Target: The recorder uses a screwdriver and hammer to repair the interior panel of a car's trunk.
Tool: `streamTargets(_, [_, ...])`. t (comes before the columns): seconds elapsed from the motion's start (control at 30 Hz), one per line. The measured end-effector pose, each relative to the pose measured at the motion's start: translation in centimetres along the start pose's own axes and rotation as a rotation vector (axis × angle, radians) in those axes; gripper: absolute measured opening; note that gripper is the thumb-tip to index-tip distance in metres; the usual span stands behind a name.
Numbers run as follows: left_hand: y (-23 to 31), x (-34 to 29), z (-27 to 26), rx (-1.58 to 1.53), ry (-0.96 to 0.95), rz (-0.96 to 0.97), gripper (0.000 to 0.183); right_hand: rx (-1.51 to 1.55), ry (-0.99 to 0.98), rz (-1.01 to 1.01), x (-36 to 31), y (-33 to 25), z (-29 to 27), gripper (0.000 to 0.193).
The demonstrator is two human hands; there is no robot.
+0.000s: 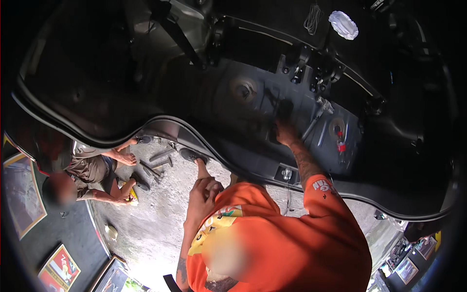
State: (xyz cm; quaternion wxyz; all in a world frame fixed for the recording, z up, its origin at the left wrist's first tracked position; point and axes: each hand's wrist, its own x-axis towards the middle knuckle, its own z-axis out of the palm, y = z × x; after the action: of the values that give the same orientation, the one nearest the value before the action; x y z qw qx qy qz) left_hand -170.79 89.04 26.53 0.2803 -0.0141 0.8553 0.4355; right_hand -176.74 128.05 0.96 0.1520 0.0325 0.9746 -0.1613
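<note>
My right hand (286, 132) reaches over the rim into a bare car trunk and is closed around a dark tool (282, 109). Motion blur and shadow hide its exact kind. The grey metal trunk floor (219, 97) spreads under it. Beside this hand, to the right, a long silver-coloured tool (315, 118) leans at a slant. Beyond that stands a clear bottle (341, 147) with red parts. My left hand (204, 189) rests over my knee, fingers loosely bent, with no object seen in it.
The trunk's sealed rim (165, 119) curves across in front of me, with a latch (287, 173) in its middle. A white cloth-like item (343, 25) and a wire bundle (313, 19) lie farther in. At left a co-worker (90, 168) sits by several hand tools (154, 170).
</note>
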Motion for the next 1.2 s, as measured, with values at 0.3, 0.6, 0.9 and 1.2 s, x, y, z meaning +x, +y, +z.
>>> streamTargets(0.3, [2.5,1.8,-0.9,0.115,0.078,-0.085,0.028,0.11,0.121,-0.005,3.6,-1.5,-0.5,0.047])
streamTargets(0.6, [5.8,2.2,-2.0,-0.004,0.08,-0.058,0.036,-2.131,0.763,0.143,12.5,-2.2,6.2,0.006])
streamTargets(0.9, [4.2,1.7,-2.6,-0.012,0.132,-0.078,0.033,-2.472,1.208,0.213,17.8,7.6,17.6,0.025])
streamTargets(1.2, [3.1,0.7,-2.3,0.027,0.16,-0.107,0.027,-0.014,-0.103,0.244,15.9,-7.4,1.5,0.037])
